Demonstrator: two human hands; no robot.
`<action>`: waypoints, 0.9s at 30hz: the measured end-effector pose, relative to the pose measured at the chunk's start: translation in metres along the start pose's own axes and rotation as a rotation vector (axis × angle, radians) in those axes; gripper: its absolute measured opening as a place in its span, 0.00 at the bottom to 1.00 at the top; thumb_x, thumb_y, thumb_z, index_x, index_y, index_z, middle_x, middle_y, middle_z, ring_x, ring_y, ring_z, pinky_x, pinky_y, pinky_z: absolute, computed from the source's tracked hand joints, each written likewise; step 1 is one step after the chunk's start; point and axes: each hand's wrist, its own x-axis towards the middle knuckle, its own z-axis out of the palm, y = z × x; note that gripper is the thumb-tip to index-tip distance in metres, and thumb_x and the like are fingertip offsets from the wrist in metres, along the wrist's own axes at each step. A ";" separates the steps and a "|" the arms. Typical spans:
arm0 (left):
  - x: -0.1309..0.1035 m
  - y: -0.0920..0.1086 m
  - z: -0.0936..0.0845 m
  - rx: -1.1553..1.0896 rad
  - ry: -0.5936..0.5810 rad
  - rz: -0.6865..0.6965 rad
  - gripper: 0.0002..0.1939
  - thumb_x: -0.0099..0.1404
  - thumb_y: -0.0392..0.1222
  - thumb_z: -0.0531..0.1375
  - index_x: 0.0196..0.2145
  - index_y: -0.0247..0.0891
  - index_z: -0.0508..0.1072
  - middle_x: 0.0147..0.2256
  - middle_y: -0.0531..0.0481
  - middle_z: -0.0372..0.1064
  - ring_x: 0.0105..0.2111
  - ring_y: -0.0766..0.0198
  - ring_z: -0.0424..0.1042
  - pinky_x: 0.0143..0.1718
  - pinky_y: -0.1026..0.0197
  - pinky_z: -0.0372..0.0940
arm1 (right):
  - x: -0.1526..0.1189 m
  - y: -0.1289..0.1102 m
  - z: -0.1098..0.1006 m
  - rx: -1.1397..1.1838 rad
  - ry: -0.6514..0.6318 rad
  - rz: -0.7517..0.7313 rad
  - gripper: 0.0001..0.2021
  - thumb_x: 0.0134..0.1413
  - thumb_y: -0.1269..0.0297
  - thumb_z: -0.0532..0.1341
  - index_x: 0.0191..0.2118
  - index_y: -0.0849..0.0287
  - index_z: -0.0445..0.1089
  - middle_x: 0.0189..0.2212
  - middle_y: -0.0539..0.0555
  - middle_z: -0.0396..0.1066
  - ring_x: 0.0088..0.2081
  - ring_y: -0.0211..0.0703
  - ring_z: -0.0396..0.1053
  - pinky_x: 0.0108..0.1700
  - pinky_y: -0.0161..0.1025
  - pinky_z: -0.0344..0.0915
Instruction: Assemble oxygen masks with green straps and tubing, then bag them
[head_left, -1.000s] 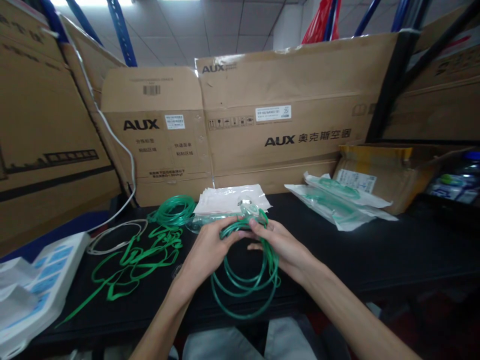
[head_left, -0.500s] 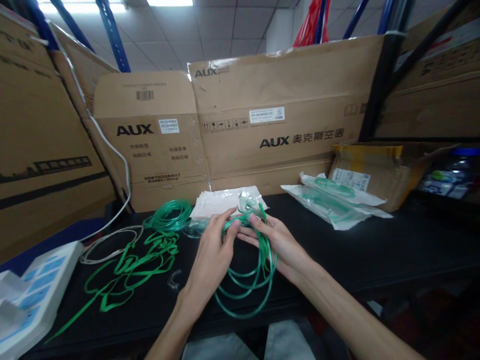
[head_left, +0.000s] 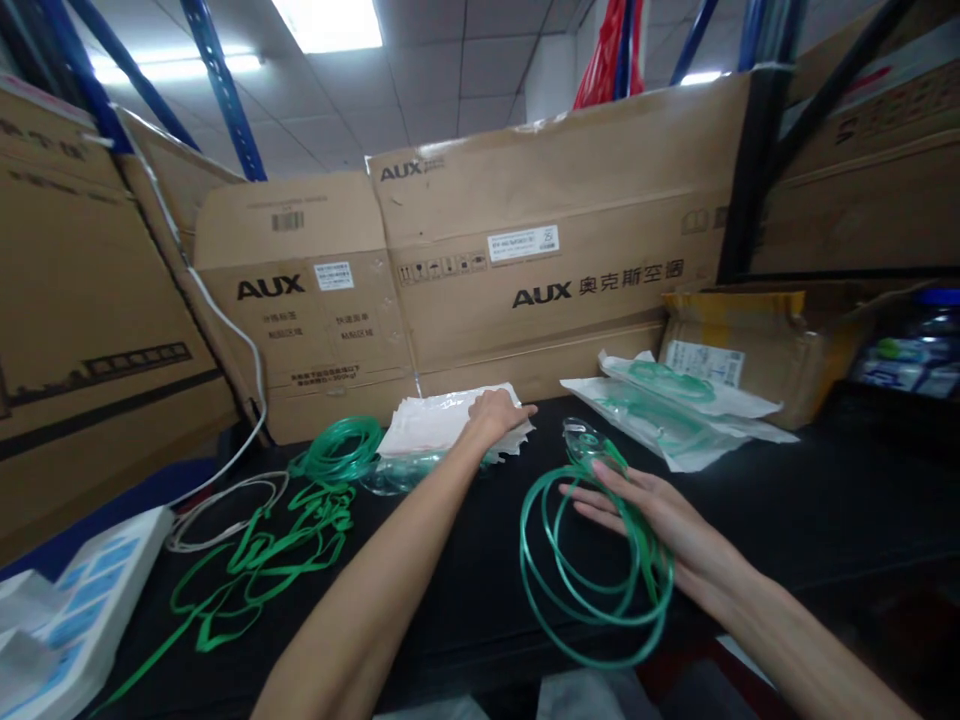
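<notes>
My right hand (head_left: 652,505) holds a clear mask (head_left: 585,440) together with its looped green tubing (head_left: 536,590) and a green strap (head_left: 637,530), above the black table. The thumb lies over the bundle and the loops hang below the fingers. My left hand (head_left: 493,415) rests at the right part of a stack of white pouches (head_left: 424,425). Its thumb sticks out to the right; the other fingertips are hidden behind the hand. Left of my left arm lie a coil of green tubing (head_left: 341,447), clear masks (head_left: 401,472) and tangled green elastic straps (head_left: 255,560).
Filled pouches (head_left: 667,410) with green contents lie at the back right, beside an opened cardboard box (head_left: 697,330). A white power strip (head_left: 105,580) and pale cable (head_left: 225,510) are at left. Large cardboard panels (head_left: 547,200) wall the back. A blue-capped container (head_left: 915,345) stands far right.
My left hand has let go of the tubing and moved up to the white pouches. My right hand has carried the mask and loops to the right and slightly down.
</notes>
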 end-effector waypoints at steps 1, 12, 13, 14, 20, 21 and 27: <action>0.008 0.005 0.007 0.016 -0.028 -0.020 0.30 0.64 0.62 0.62 0.48 0.32 0.77 0.52 0.32 0.74 0.53 0.44 0.73 0.50 0.52 0.69 | -0.001 0.001 0.000 0.009 0.000 -0.010 0.11 0.55 0.66 0.71 0.42 0.63 0.75 0.44 0.62 0.80 0.47 0.54 0.79 0.50 0.41 0.78; 0.028 0.008 0.020 0.097 -0.085 -0.096 0.21 0.71 0.51 0.59 0.55 0.36 0.71 0.55 0.41 0.69 0.52 0.52 0.71 0.52 0.44 0.68 | -0.001 -0.002 0.001 0.041 -0.020 -0.048 0.10 0.57 0.65 0.70 0.44 0.61 0.75 0.44 0.60 0.79 0.45 0.51 0.80 0.43 0.37 0.79; 0.029 0.006 0.019 0.094 -0.094 -0.095 0.20 0.71 0.51 0.59 0.54 0.35 0.71 0.54 0.41 0.69 0.52 0.52 0.71 0.52 0.45 0.68 | -0.002 -0.002 0.001 0.036 -0.022 -0.049 0.11 0.57 0.65 0.70 0.44 0.61 0.75 0.44 0.60 0.79 0.45 0.51 0.80 0.43 0.37 0.79; 0.030 0.005 0.018 0.092 -0.103 -0.092 0.20 0.71 0.51 0.60 0.54 0.35 0.71 0.54 0.41 0.69 0.52 0.53 0.72 0.52 0.45 0.69 | -0.002 -0.002 0.000 0.031 -0.022 -0.050 0.11 0.57 0.65 0.70 0.44 0.61 0.75 0.44 0.60 0.79 0.45 0.51 0.80 0.43 0.36 0.78; 0.033 0.004 0.017 0.112 -0.086 -0.067 0.18 0.70 0.47 0.61 0.54 0.35 0.71 0.53 0.41 0.69 0.51 0.53 0.72 0.51 0.46 0.70 | -0.002 -0.002 0.000 -0.012 -0.030 -0.052 0.11 0.57 0.65 0.70 0.45 0.61 0.75 0.47 0.60 0.79 0.45 0.51 0.80 0.40 0.34 0.79; 0.033 0.005 0.016 0.121 -0.074 -0.062 0.18 0.70 0.46 0.61 0.54 0.35 0.71 0.53 0.41 0.69 0.50 0.53 0.72 0.50 0.47 0.70 | -0.002 -0.002 0.000 -0.022 -0.031 -0.052 0.12 0.57 0.65 0.70 0.46 0.61 0.75 0.48 0.60 0.79 0.45 0.51 0.80 0.40 0.34 0.79; 0.025 0.000 -0.011 0.179 0.007 -0.016 0.19 0.70 0.45 0.61 0.55 0.34 0.70 0.54 0.40 0.68 0.51 0.53 0.72 0.50 0.47 0.70 | -0.002 -0.003 0.001 -0.071 -0.009 -0.035 0.14 0.57 0.63 0.70 0.48 0.62 0.76 0.49 0.63 0.78 0.47 0.52 0.79 0.43 0.36 0.78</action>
